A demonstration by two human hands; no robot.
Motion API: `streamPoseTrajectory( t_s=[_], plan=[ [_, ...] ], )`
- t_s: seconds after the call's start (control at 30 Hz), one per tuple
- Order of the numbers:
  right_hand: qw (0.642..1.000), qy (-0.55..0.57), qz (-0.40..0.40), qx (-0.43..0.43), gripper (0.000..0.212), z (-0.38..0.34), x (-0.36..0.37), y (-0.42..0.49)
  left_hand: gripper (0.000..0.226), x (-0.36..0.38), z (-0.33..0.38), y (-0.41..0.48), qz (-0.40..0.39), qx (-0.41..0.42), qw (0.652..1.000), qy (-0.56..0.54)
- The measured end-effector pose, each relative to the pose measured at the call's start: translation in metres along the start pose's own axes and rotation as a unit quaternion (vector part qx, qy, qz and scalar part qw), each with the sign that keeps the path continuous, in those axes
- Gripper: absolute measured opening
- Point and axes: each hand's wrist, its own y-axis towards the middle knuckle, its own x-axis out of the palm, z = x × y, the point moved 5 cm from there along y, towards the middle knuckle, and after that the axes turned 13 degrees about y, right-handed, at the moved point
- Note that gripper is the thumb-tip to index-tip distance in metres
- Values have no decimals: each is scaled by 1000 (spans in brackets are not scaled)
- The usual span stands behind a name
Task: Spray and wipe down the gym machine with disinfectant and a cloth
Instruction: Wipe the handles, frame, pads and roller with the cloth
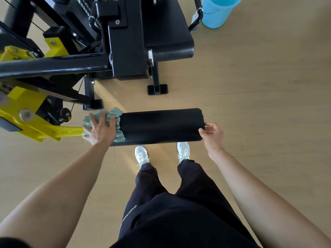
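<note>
A black padded roller (161, 126) of the gym machine lies crosswise in front of me, fixed to a yellow lever arm (44, 129) at its left end. My left hand (100, 129) presses a green-and-white cloth (114, 115) onto the roller's left end, fingers spread. My right hand (213, 135) grips the roller's right end, with the thumb and fingers curled round its edge. No spray bottle is in view.
The machine's black frame (53, 64) and black seat pad (166, 31) stand beyond the roller. A black foot (157, 89) rests on the wooden floor. A light blue bucket (217, 11) stands at the top right. My white shoes (141, 154) stand just below the roller.
</note>
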Motion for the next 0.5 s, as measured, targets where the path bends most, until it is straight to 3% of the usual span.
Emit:
streamPoseTrajectory(
  t_s=[0.13,0.27,0.37,0.5],
  plan=[
    [999,29,11,22,30,-4,1,7,58,1,13,1,-5,-11,1000,12],
    [999,21,-3,27,44,-20,-2,35,59,10,47,-19,20,67,996,55],
    [997,-10,-59,53,57,-25,5,52,57,16,74,-39,31,119,991,62],
    [995,-61,-74,9,41,-26,13,41,56,21,110,-55,25,173,982,66]
  ],
)
